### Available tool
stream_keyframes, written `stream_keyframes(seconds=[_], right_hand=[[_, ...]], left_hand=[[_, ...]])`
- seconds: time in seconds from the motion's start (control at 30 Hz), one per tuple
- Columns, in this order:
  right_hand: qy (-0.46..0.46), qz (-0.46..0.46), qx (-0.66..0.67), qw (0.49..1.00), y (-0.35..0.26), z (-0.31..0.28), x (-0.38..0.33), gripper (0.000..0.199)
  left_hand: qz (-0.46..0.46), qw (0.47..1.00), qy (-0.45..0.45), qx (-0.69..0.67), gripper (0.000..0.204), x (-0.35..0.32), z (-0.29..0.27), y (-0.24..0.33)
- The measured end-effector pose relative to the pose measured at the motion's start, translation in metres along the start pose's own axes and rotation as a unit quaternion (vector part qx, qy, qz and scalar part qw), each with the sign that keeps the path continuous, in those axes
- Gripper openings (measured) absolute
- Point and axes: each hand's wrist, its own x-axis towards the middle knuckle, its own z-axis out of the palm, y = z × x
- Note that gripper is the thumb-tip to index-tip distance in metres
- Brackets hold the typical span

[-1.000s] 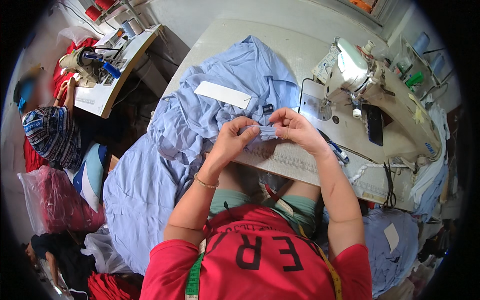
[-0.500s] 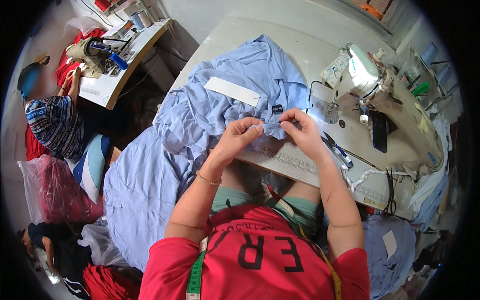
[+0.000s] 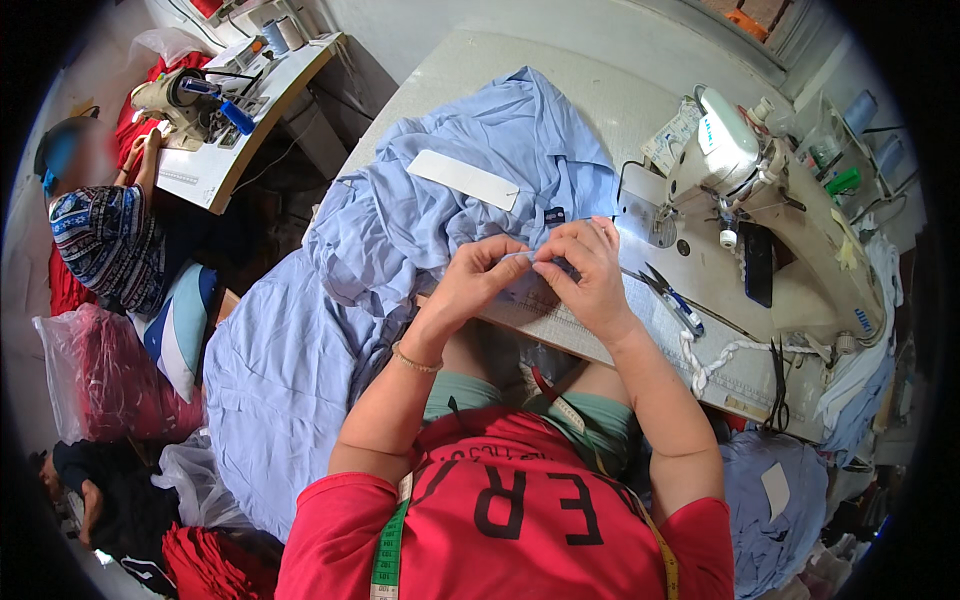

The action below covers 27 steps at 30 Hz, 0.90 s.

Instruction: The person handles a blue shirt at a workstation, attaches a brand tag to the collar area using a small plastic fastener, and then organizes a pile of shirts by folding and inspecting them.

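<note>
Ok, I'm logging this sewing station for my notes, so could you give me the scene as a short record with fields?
left hand: pinching an edge of the light blue fabric
right hand: pinching the same edge, close beside the left
work surface: sewing table, fabric spilling off its left side
machine: white sewing machine, to the right of the hands
tools: scissors lying on the table by the right hand
worn: green and yellow measuring tape round the neck
nearby: another person at a second table
</note>
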Motion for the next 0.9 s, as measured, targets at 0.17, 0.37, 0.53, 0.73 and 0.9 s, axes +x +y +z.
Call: stream_keyframes(seconds=[0.17,0.37,0.53,0.73,0.9], right_hand=[[0.014,-0.008,-0.040,0.999,-0.001,0.001,-0.001,0.009],[0.012,-0.027,-0.086,0.996,-0.002,0.002,-0.002,0.009],[-0.023,-0.016,-0.061,0.998,-0.003,0.003,0.000,0.013],[0.014,0.013,0.014,1.000,0.008,0.001,-0.004,0.014],[-0.009,0.010,0.018,1.000,0.004,0.000,-0.002,0.012]], left_hand=[[-0.007,1.000,-0.012,0.020,0.015,-0.002,-0.002,0.001],[0.030,0.997,-0.010,0.068,0.016,0.001,-0.002,-0.005],[0.020,0.997,-0.011,0.076,0.018,0.001,-0.003,-0.004],[-0.020,1.000,-0.012,-0.012,0.018,-0.001,-0.005,0.000],[-0.011,1.000,-0.019,0.009,0.018,-0.001,-0.007,-0.002]])
